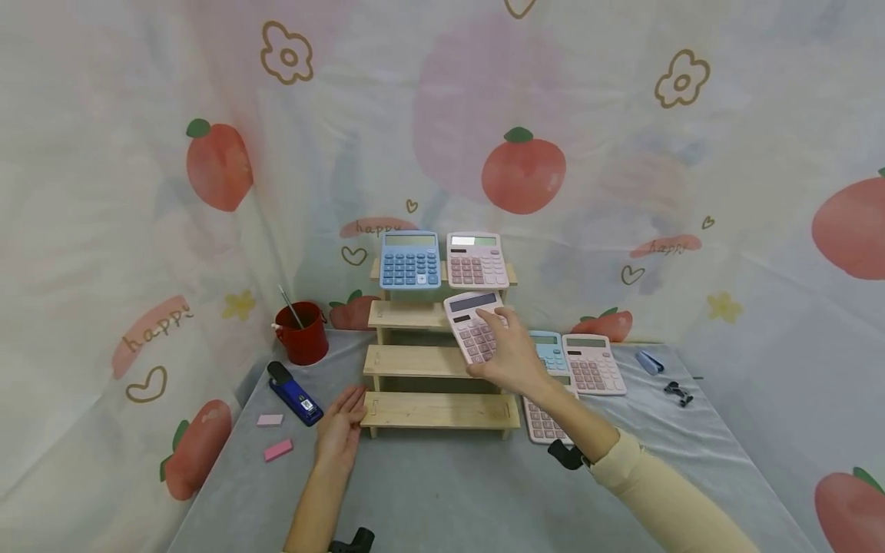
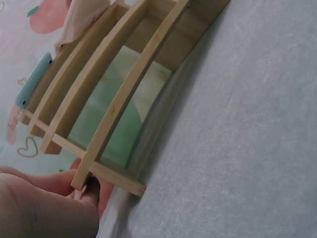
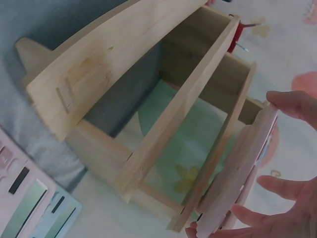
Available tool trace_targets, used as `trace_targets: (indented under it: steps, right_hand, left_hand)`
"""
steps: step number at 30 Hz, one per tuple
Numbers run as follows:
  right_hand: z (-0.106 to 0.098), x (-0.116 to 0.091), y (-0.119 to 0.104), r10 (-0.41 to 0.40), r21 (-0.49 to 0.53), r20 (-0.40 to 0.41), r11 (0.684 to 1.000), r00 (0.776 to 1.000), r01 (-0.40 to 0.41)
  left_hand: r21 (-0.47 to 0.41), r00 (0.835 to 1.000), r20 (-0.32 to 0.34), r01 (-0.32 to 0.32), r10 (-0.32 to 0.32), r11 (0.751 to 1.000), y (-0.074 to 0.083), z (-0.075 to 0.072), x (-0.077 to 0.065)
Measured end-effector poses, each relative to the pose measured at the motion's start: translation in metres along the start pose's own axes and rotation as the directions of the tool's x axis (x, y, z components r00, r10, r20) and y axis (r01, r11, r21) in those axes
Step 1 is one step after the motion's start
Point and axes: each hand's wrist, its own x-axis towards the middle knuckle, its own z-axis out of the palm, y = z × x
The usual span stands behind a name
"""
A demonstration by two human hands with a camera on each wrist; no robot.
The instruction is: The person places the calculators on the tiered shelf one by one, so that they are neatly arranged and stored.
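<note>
A tiered wooden shelf (image 1: 442, 411) stands on the grey cloth. My left hand (image 1: 340, 430) pinches the left end of its lowest board, thumb and fingers around the edge in the left wrist view. My right hand (image 1: 512, 355) grips a pink calculator (image 1: 475, 338) by its edges, tilted in front of the upper tiers, its keys facing me. In the right wrist view this pink calculator (image 3: 240, 171) is seen edge-on beside the upper boards. On the top tier a blue calculator (image 1: 411, 261) and another pink calculator (image 1: 477, 261) lean side by side.
Right of the shelf lie a light blue calculator (image 1: 549, 352) and pink calculators (image 1: 594, 364), partly behind my right arm. Farther right are a small blue object (image 1: 649, 362) and black clips (image 1: 678, 393). A red bucket (image 1: 304, 338), a blue stapler-like object (image 1: 296, 393) and pink blocks (image 1: 279, 450) are left.
</note>
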Motion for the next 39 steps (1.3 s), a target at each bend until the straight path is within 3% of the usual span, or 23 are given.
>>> trace_targets:
  steps: [24,33,39]
  right_hand:
    - [0.068,0.047,-0.075,0.014,-0.020,-0.041,1.000,0.999,-0.014]
    - [0.101,0.054,-0.087,0.009,-0.109,-0.154,0.994,0.988,-0.026]
    - [0.111,0.053,-0.093,-0.006,-0.097,-0.154,0.995,0.988,-0.009]
  left_hand:
    - [0.025,0.999,-0.031,-0.013,0.014,1.000,-0.004,0.001,0.002]
    - [0.047,0.999,-0.031,-0.013,0.015,0.999,-0.005,0.004,0.000]
    - [0.060,0.999,-0.049,-0.019,0.022,0.998,-0.005,0.004,-0.001]
